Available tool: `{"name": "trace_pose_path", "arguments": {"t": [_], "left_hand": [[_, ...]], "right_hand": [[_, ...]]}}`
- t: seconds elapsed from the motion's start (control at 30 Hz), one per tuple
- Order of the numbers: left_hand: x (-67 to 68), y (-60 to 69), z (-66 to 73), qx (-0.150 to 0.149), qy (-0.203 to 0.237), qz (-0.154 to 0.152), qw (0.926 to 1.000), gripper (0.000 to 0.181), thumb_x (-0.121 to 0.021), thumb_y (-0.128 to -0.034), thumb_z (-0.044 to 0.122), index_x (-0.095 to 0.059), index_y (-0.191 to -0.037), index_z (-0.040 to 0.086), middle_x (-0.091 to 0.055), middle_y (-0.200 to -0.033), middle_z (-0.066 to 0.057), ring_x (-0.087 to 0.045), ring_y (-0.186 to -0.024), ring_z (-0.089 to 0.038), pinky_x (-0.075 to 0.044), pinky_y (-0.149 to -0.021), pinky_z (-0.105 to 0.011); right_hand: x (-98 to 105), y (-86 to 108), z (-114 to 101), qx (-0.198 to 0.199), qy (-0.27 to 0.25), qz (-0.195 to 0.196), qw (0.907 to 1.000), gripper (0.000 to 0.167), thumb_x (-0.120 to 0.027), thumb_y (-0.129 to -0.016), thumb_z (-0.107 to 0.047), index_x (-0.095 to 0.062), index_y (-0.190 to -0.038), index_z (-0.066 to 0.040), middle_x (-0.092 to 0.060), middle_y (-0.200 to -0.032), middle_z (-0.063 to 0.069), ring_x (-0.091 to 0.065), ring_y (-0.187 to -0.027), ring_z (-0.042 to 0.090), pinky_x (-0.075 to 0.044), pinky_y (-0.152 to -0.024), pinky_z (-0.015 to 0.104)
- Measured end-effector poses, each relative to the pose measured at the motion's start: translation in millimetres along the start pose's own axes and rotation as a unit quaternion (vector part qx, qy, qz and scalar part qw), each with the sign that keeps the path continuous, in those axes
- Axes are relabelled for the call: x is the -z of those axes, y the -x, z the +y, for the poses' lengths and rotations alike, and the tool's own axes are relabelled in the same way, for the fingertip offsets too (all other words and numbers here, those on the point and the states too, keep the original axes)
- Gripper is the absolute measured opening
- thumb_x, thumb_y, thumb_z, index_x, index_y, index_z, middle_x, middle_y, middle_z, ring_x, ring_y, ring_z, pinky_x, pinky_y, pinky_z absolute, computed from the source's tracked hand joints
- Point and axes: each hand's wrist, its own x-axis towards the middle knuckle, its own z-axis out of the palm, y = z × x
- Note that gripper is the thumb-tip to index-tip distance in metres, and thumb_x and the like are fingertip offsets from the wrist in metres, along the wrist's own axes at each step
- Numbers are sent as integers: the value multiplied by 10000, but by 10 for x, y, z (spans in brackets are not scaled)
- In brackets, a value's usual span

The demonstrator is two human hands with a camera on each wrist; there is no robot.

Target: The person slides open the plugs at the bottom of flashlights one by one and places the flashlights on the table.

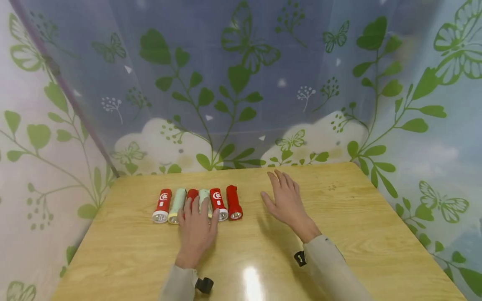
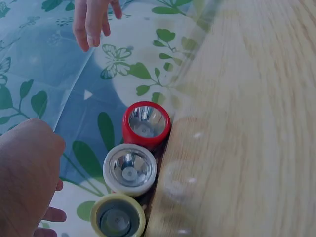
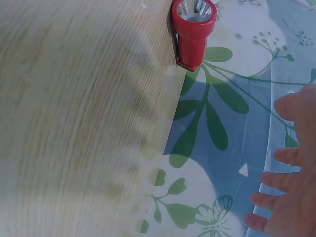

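Observation:
Several flashlights lie side by side in a row, lens ends toward me. The left end is a red flashlight with a white rim (image 1: 163, 205); beside it is a pale green flashlight with a yellow rim (image 1: 178, 205). My left hand (image 1: 197, 229) is over the middle of the row, fingers spread, partly hiding a red flashlight (image 1: 192, 194) and another pale green one (image 1: 204, 195). Whether it touches them I cannot tell. Further right come a second white-rimmed red flashlight (image 1: 217, 200) and an all-red flashlight (image 1: 234, 204). My right hand (image 1: 287, 204) hovers right of the row, holding nothing.
The wooden table (image 1: 357, 225) carries the row on its far left part. A patterned curtain (image 1: 241, 96) with leaves and butterflies hangs behind the table and along both sides. Dark bands with small devices (image 1: 205, 285) sit at both wrists.

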Motion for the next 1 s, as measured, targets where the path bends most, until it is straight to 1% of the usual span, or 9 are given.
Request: {"name": "trace_pose_path", "arguments": {"t": [0.1, 0.23, 0.5, 0.7, 0.87, 1.0], "left_hand": [[21, -2, -41, 46, -79, -108, 9999, 565, -471, -1043, 463, -457, -1487, 114, -430, -1549, -215, -321, -1459, -434, -239, -1171, -677], [41, 20, -104, 53, -195, -165, 9997, 579, -473, -1041, 462, -453, -1489, 95, -444, -1536, -221, -343, -1438, -436, -252, -1163, -695], [99, 25, -181, -75, -449, -30, 9990, 568, -514, -1024, 440, -483, -1448, 62, -473, -1496, -237, -376, -1398, -446, -267, -1137, -708], [114, 19, -248, -123, -606, -41, 9981, 557, -509, -1026, 444, -487, -1442, 75, -490, -1474, -227, -390, -1389, -442, -300, -1122, -711], [136, 73, -334, -67, -697, -30, 9975, 544, -511, -1025, 434, -500, -1420, 60, -511, -1433, -243, -427, -1341, -473, -328, -1088, -705], [163, 116, -394, -95, -738, 64, 9972, 525, -511, -1028, 419, -517, -1390, 39, -542, -1376, -256, -471, -1294, -494, -362, -1049, -684]], "right_hand": [[-6, -46, -21, 46, 94, -82, 9999, 617, -531, -1036, -396, -367, -1542, -84, -357, -1598, 215, -335, -1473, 446, -314, -1149, 662], [-35, -82, -55, 114, 194, -265, 9994, 612, -523, -1040, -405, -367, -1542, -90, -354, -1598, 205, -338, -1470, 449, -331, -1142, 657], [-64, -165, -108, 280, 156, -327, 9990, 611, -532, -1036, -389, -367, -1543, -92, -364, -1592, 200, -346, -1465, 439, -349, -1126, 657], [-110, -226, -157, 327, 197, -427, 9984, 614, -528, -1039, -388, -358, -1550, -92, -383, -1585, 191, -378, -1451, 426, -370, -1121, 645], [-169, -279, -235, 400, 212, -584, 9973, 598, -537, -1035, -380, -384, -1531, -82, -401, -1577, 180, -405, -1439, 411, -387, -1118, 621], [-208, -323, -292, 494, 166, -635, 9966, 587, -539, -1031, -378, -399, -1516, -80, -427, -1559, 175, -423, -1431, 394, -397, -1109, 614]]}}
